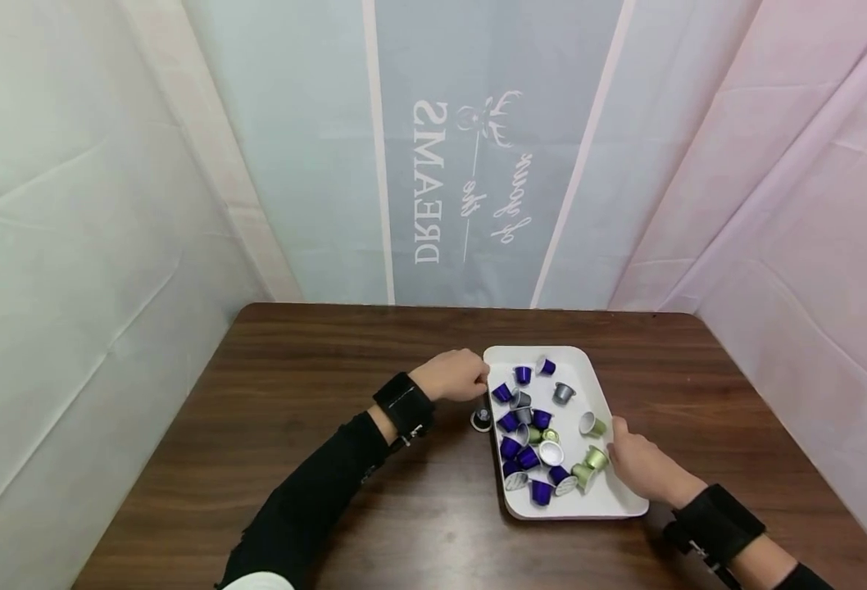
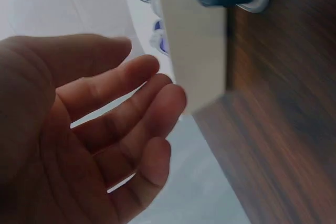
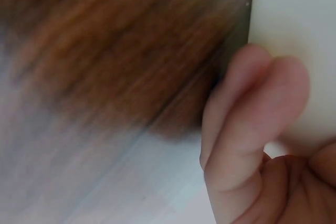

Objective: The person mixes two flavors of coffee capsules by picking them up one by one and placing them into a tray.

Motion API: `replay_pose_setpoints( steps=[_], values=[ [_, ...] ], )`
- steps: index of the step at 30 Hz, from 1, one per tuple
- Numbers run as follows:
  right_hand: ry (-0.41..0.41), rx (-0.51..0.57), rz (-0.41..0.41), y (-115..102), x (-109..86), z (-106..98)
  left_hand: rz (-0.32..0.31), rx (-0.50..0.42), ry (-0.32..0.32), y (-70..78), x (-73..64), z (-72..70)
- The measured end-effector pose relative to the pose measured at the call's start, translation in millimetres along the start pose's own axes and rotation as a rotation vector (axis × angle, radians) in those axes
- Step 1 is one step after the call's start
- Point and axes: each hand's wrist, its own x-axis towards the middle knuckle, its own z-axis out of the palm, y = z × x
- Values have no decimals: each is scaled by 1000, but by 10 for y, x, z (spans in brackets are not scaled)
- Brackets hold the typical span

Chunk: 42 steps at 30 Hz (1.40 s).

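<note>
A white rectangular tray [image 1: 625,496] lies on the wooden table, holding several coffee capsules in purple [image 1: 541,492], grey [image 1: 563,393] and green [image 1: 596,457]. At its right side my right hand [image 1: 643,463] grips the rim. In the right wrist view, curled fingers [image 3: 262,103] press the tray's outer wall. My left hand [image 1: 454,375] is by the tray's far left side, its fingers [image 2: 163,111] loosely bent with nothing between them; whether the fingertips touch the wall I cannot tell. A dark capsule [image 1: 481,419] sits on the table just outside the tray's left wall.
The brown table [image 1: 256,459] extends left and right of the tray. Behind it hangs a pale blue-grey curtain [image 1: 315,164] with printed lettering, and light fabric [image 1: 795,246] encloses both sides.
</note>
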Motion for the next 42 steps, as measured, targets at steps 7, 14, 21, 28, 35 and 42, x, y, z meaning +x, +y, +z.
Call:
replay_pose_setpoints(
  steps=[7,14,21,28,35,42],
  values=[
    [-4,4,11,5,2,0,-95,11,-123,-33,-91,141],
    [-22,18,29,-9,16,11,-187,-64,-127,16,-74,335],
    [-5,12,15,-39,48,26,-195,-73,-64,8,-25,460],
    [-1,5,19,-48,55,13,-196,-26,-75,-21,-31,460],
    [9,9,-1,-35,7,26,-180,-39,-55,-62,-129,497],
    [35,-10,-40,7,-4,27,-178,-128,6,-116,-285,399]
  ],
)
